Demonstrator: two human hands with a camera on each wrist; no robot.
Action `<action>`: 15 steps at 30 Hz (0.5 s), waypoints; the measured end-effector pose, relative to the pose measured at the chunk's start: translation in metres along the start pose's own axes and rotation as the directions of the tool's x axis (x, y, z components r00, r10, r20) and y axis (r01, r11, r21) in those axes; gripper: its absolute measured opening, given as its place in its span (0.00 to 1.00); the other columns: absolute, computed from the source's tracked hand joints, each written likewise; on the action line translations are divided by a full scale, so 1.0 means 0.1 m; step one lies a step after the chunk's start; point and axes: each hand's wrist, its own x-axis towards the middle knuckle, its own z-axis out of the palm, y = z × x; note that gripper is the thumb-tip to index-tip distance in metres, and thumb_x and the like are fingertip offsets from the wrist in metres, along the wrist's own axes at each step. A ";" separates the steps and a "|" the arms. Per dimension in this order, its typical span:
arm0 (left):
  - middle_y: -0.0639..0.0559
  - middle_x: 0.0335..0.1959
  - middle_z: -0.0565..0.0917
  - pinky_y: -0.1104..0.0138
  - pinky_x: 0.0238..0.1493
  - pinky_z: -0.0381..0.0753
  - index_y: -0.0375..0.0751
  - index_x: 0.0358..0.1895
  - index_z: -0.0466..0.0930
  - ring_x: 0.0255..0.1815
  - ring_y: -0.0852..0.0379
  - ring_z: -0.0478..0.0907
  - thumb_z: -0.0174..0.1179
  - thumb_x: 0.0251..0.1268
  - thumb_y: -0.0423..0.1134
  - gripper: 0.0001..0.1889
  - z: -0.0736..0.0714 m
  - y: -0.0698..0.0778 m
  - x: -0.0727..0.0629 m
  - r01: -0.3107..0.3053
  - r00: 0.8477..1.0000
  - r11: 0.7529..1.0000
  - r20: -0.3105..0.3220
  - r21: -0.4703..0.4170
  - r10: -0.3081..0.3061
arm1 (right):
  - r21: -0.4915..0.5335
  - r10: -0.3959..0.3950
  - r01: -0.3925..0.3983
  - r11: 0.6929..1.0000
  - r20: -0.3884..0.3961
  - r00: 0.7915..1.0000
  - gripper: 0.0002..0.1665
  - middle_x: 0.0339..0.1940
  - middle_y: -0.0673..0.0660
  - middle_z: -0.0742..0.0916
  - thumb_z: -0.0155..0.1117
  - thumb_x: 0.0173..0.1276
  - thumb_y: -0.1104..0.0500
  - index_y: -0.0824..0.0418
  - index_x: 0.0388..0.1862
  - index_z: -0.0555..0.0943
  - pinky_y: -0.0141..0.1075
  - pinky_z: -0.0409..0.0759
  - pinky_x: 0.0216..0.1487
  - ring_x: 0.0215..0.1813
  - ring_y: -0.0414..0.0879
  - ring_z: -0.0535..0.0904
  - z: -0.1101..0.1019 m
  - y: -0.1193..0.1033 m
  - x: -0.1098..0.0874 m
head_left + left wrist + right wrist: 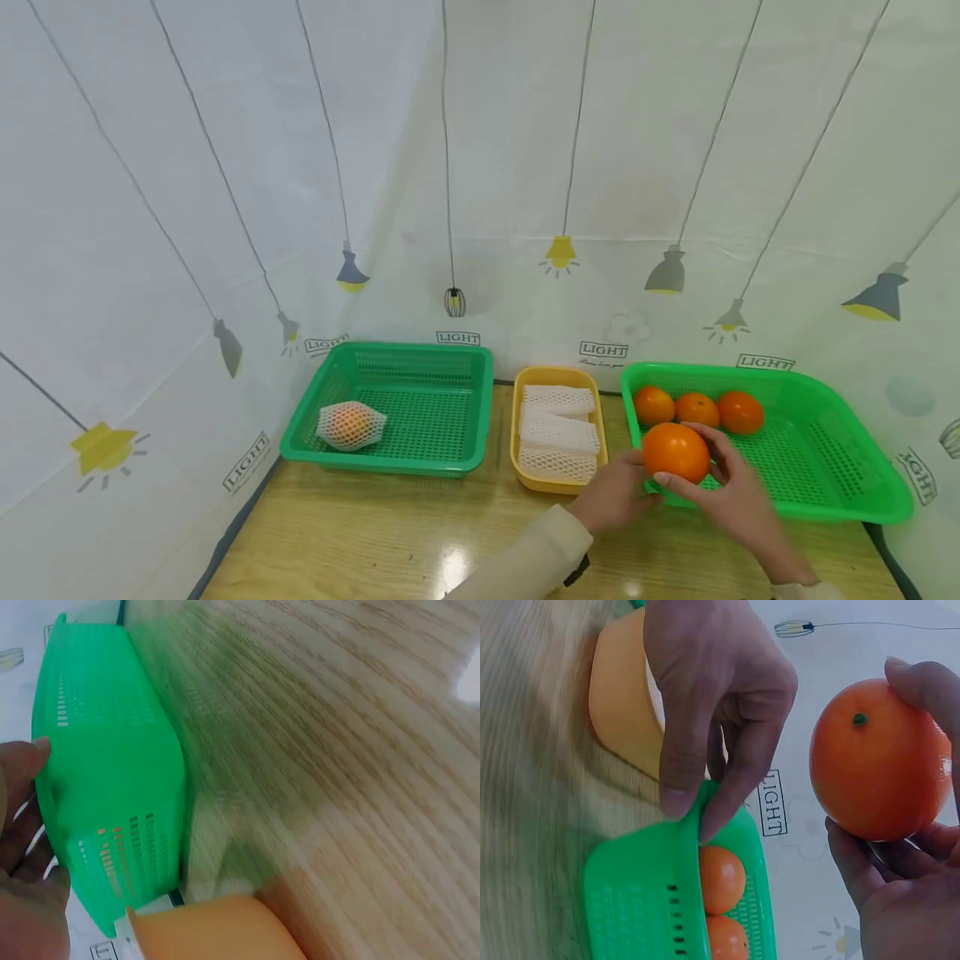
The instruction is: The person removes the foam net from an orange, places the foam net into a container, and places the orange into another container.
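Observation:
My right hand (738,496) holds an orange (675,454) above the front left part of the bright green basket (810,458). In the right wrist view the orange (881,761) shows its small green stem end, with thumb and fingers around its sides. My left hand (617,493) grips that basket's rim at the near left corner; the right wrist view shows its thumb outside the rim and a finger inside. Three more oranges (697,410) lie along the back left of the basket. The left wrist view shows the basket's outer wall (112,772) beside the hand.
Left of the basket stands a yellow basket (517,433) with white foam net sleeves (558,433). Farther left, a darker green basket (420,425) holds one fruit in a white foam net (351,426). Behind is a printed cloth (510,167); the wooden table (360,533) extends in front.

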 end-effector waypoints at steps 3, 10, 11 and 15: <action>0.63 0.56 0.86 0.83 0.63 0.71 0.54 0.54 0.88 0.61 0.67 0.78 0.67 0.71 0.47 0.13 0.03 0.04 0.03 0.008 1.000 0.999 -0.013 0.052 -0.007 | -0.045 -0.022 0.022 0.999 0.004 1.000 0.44 0.64 0.64 0.80 0.79 0.62 0.54 0.61 0.73 0.69 0.11 0.70 0.50 0.52 0.14 0.70 -0.09 0.04 0.08; 0.70 0.47 0.87 0.85 0.61 0.70 0.60 0.46 0.90 0.53 0.72 0.77 0.67 0.70 0.47 0.06 0.17 0.05 0.08 0.028 0.997 0.996 -0.068 0.082 -0.023 | -0.158 0.006 0.003 0.987 0.053 0.999 0.48 0.65 0.67 0.79 0.78 0.63 0.47 0.62 0.75 0.67 0.18 0.77 0.45 0.53 0.32 0.80 -0.30 0.13 0.27; 0.70 0.45 0.87 0.85 0.60 0.70 0.60 0.45 0.90 0.51 0.72 0.77 0.68 0.69 0.46 0.06 0.18 0.05 0.09 0.031 0.996 0.995 -0.084 0.090 -0.023 | -0.174 0.030 -0.017 0.985 0.074 0.997 0.49 0.66 0.68 0.78 0.77 0.63 0.45 0.62 0.76 0.66 0.19 0.78 0.45 0.56 0.40 0.82 -0.33 0.15 0.30; 0.69 0.40 0.87 0.85 0.55 0.72 0.59 0.42 0.91 0.45 0.71 0.77 0.71 0.65 0.45 0.05 0.21 0.08 0.09 0.046 0.988 0.992 -0.150 0.120 -0.028 | -0.209 0.105 -0.073 0.975 0.148 0.983 0.54 0.70 0.73 0.73 0.74 0.65 0.40 0.63 0.80 0.61 0.26 0.80 0.44 0.63 0.67 0.78 -0.41 0.27 0.40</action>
